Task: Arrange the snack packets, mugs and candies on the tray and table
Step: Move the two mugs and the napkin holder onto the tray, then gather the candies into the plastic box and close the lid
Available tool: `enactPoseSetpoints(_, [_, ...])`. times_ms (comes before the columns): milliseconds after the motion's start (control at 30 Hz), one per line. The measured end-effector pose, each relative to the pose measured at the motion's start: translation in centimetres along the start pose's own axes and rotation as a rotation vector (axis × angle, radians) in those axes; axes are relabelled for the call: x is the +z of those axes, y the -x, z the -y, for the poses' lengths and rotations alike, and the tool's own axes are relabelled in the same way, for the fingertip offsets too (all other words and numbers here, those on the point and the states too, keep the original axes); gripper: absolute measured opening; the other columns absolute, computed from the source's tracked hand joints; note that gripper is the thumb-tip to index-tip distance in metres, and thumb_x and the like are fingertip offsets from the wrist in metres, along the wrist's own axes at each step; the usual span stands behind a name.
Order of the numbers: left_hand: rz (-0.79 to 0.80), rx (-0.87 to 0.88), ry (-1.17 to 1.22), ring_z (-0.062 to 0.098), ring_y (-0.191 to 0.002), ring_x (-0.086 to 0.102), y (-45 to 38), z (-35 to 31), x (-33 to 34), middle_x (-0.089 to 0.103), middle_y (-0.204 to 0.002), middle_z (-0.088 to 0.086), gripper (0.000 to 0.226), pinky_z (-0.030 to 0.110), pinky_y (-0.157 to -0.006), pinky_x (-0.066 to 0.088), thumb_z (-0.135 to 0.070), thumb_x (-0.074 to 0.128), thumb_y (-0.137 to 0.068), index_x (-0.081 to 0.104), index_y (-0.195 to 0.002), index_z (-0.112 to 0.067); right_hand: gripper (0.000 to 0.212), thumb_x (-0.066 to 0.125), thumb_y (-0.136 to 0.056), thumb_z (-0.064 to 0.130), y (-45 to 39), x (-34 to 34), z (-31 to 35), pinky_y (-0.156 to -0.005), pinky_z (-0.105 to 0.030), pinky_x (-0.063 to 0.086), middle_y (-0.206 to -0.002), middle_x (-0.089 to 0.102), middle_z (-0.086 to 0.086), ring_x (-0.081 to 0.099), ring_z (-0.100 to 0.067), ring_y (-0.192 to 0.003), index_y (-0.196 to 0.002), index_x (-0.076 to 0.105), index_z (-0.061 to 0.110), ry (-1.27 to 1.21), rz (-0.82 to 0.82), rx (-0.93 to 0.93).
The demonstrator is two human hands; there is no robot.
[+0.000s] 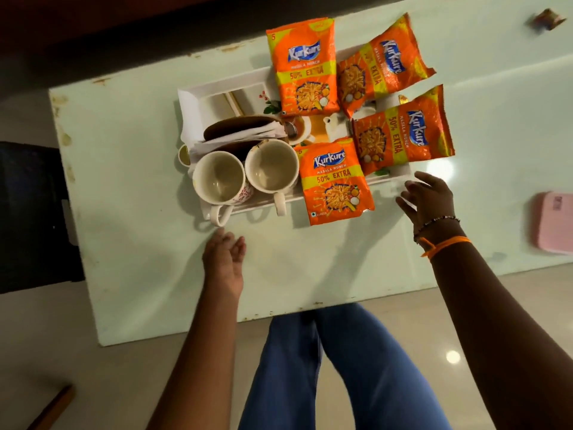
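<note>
1. Loosely spread, the right hand's fingers grip nothing, hovering just beside the tray's near right corner.
2. Relaxed and empty too, the left hand hangs over the tabletop, near a mug handle.
3. Four orange snack packets lie on the tray, beside two mugs.
4. One candy sits far right; a pink case lies at the right edge.
</note>
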State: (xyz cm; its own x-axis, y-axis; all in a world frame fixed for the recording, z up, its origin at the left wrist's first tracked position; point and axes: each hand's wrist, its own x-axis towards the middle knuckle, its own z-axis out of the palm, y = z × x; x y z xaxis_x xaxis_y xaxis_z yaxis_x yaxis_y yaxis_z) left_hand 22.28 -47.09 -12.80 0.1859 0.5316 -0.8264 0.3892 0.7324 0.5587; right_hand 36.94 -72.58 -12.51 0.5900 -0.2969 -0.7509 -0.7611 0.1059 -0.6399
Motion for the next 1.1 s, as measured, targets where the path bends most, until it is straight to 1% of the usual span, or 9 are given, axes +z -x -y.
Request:
enactPoseSetpoints(133, [0.199,-0.133,-0.128,0.016,-0.075,0.051,4.9,3.5,0.4,0.050,-0.083,0.004,0.019,0.022,-0.072,0.047,-0.003,0.041,-0.091,0.058,-0.094,-0.013,0.025,0.046,-0.089,-0.003,2.5,-3.0,-0.2,-0.071,-0.027,0.050,-0.078,0.052,-0.001,0.050,-0.011,-0.066,-0.109,0.055,0.008,-0.008,-0.073,-0.080])
enactPoseSetpoints(233, [0.414,-0.226,-0.353,0.014,-0.071,0.052,8.2,6.4,1.8,0.051,-0.079,0.004,0.022,0.017,-0.063,0.051,-0.002,0.039,-0.092,0.059,-0.094,-0.012,0.023,0.051,-0.084,-0.001,3.0,-6.9,0.1,-0.063,-0.026,0.050,-0.083,0.056,-0.003,0.051,-0.012,-0.064,-0.105,0.061,0.001,0.125,-0.232,-0.257])
enactPoseSetpoints(400, [0.674,-0.247,-0.657,0.018,-0.074,0.059,11.8,10.2,6.7,0.055,-0.081,0.008,0.026,0.015,-0.063,0.055,0.001,0.034,-0.094,0.058,-0.102,-0.007,0.029,0.059,-0.079,0.004,0.5,-14.5,0.9,-0.087,-0.028,0.033,-0.115,0.053,-0.022,0.052,-0.036,-0.100,-0.108,0.058,0.002,0.608,-0.564,-0.514])
enactPoseSetpoints(533, [0.725,-0.219,-0.677,0.017,-0.072,0.061,13.8,11.8,13.4,0.054,-0.080,0.007,0.030,0.020,-0.070,0.052,0.001,0.031,-0.095,0.057,-0.092,-0.012,0.056,0.064,-0.077,0.020,-3.7,-19.1,2.2,-0.099,-0.040,0.031,-0.135,0.041,-0.019,0.038,-0.039,-0.122,-0.129,0.043,0.011,0.827,-0.655,-0.450])
enactPoseSetpoints(767, [0.802,-0.289,-0.710,0.019,-0.088,0.063,16.7,16.0,21.8,0.058,-0.093,0.006,0.026,0.032,-0.083,0.051,-0.010,0.036,-0.096,0.061,-0.098,-0.016,0.076,0.070,-0.073,0.038,-8.2,-22.7,4.0,-0.098,-0.050,0.040,-0.141,0.036,-0.016,0.039,-0.039,-0.125,-0.136,0.032,0.018,1.003,-0.350,-0.290])
enactPoseSetpoints(867, [0.711,-0.463,-0.740,0.020,-0.095,0.060,18.5,18.5,24.9,0.054,-0.106,0.004,0.013,0.034,-0.088,0.046,-0.028,0.048,-0.093,0.057,-0.098,-0.020,0.067,0.074,-0.069,0.030,-8.1,-23.2,5.3,-0.093,-0.036,0.044,-0.135,0.040,-0.014,0.044,-0.030,-0.118,-0.128,0.043,0.023,0.687,-0.246,-0.400])
enactPoseSetpoints(933, [0.726,-0.555,-0.702,0.023,-0.107,0.055,19.5,19.7,26.7,0.052,-0.114,0.002,0.031,0.036,-0.093,0.042,-0.044,0.053,-0.087,0.052,-0.112,-0.025,0.057,0.076,-0.069,0.024,-7.3,-23.2,6.1,-0.085,-0.033,0.047,-0.125,0.042,-0.012,0.047,-0.023,-0.106,-0.119,0.050,0.026,0.380,-0.156,-0.366])
enactPoseSetpoints(1033, [0.694,-0.473,-0.425,0.024,-0.111,0.055,20.6,20.8,29.4,0.055,-0.121,0.004,0.053,0.032,-0.089,0.045,-0.044,0.057,-0.081,0.047,-0.129,-0.023,0.034,0.073,-0.073,0.016,-6.4,-23.2,6.4,-0.090,-0.046,0.050,-0.124,0.043,-0.021,0.055,-0.027,-0.097,-0.101,0.055,0.024,-0.012,0.096,-0.149])
enactPoseSetpoints(1100, [0.641,-0.362,-0.212,0.020,-0.101,0.061,20.5,20.7,30.4,0.060,-0.112,0.006,0.067,0.028,-0.083,0.050,-0.035,0.063,-0.073,0.045,-0.134,-0.013,0.020,0.072,-0.076,0.015,-6.3,-23.4,6.3,-0.096,-0.045,0.049,-0.125,0.043,-0.022,0.058,-0.027,-0.102,-0.086,0.055,0.018,-0.004,0.174,-0.091])
